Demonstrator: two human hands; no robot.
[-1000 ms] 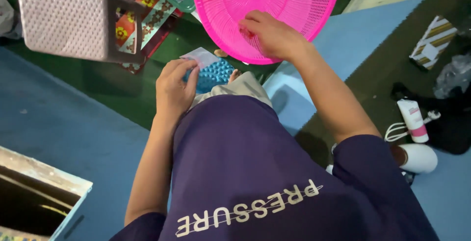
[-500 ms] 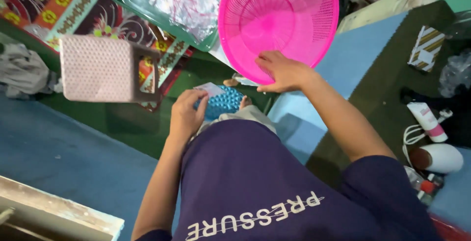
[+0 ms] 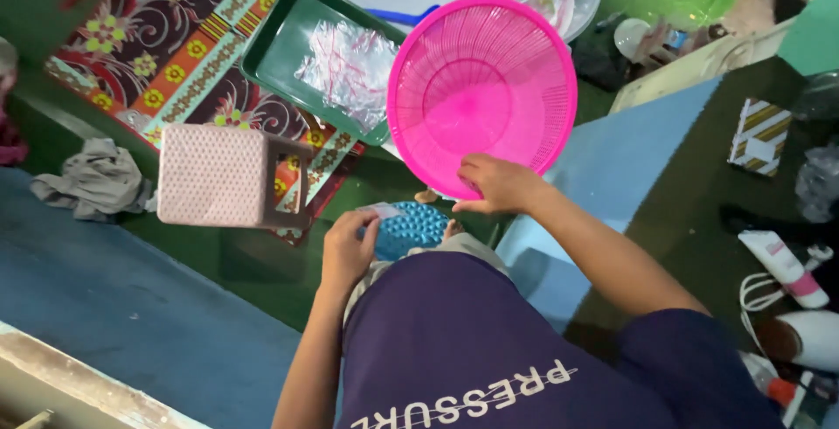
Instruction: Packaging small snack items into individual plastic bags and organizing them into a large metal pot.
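Your right hand (image 3: pixel 494 184) gripping the rim of the round pink slotted plastic basket (image 3: pixel 481 93), your left hand (image 3: pixel 348 250) closed on a blue bumpy plastic piece (image 3: pixel 411 230), pink perforated stool (image 3: pixel 214 176) just left

Right hand (image 3: pixel 498 186) stretches forward, fingers curled in a grip; left hand (image 3: pixel 348 250) clenched near the waist.

— What's down on the floor there?
— A pink plastic stool (image 3: pixel 220 176) on the patterned mat (image 3: pixel 166 53), a grey cloth (image 3: pixel 92 183) crumpled just left of it.
— And above?
— A green tray (image 3: pixel 278 53) holding clear plastic bags (image 3: pixel 345 62). Far right, a pink-capped tube (image 3: pixel 785 267).
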